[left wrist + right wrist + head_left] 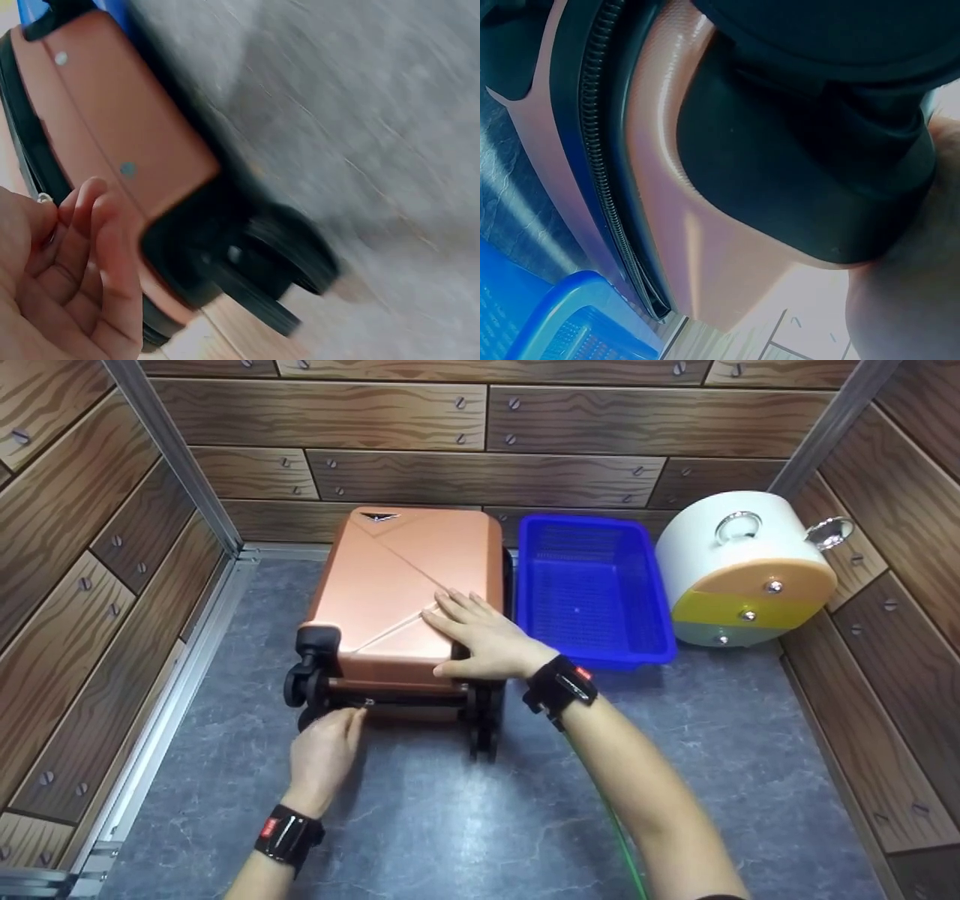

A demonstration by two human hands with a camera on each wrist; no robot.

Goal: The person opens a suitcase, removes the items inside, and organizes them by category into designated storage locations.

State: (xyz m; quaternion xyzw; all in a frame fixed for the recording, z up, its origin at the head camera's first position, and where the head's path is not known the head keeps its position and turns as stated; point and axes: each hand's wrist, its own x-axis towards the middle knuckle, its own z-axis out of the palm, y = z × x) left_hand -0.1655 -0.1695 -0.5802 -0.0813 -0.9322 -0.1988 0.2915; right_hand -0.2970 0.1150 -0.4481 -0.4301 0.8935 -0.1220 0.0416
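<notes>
A rose-gold suitcase (420, 555) lies flat on the grey floor, its wheeled end toward me. My left hand (324, 754) is at that end, beside the left black wheels (300, 686). Thumb and index finger pinch a small zipper pull (45, 199) on the black zipper band, as the left wrist view shows. Spread over the near right part of the upper shell, my right hand (487, 641) rests with fairly straight fingers. In the right wrist view the zipper teeth (592, 112) run along the suitcase's side, near a black corner guard (795, 165).
Right of the suitcase stands a blue plastic basket (596, 652). Beyond it is a rounded white drawer box (720, 525) with orange, yellow and green fronts. Wood-patterned walls (390, 416) enclose the floor, and a green cable (626, 847) hangs by my right forearm.
</notes>
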